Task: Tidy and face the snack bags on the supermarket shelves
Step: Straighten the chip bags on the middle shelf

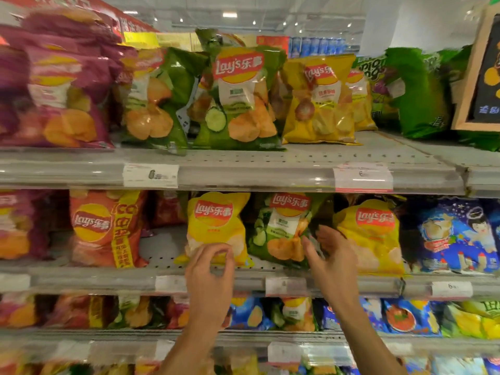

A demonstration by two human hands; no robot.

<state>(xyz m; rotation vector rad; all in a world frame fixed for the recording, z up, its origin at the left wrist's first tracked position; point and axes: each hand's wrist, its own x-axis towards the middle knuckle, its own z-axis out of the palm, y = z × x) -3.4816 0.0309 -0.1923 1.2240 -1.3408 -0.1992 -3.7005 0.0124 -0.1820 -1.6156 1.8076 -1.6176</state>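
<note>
On the middle shelf a yellow Lay's bag stands upright, facing front. My left hand is at its lower edge with fingers curled; whether it pinches the bag is unclear through the blur. To its right stands a green cucumber Lay's bag, tilted slightly. My right hand hovers in front of the gap between that green bag and another yellow Lay's bag, fingers spread and relaxed, holding nothing.
An orange-red Lay's bag and purple bags sit left on the middle shelf, blue bags to the right. The top shelf holds purple, green and yellow bags. Price tags line the shelf edges. Lower shelves hold mixed bags.
</note>
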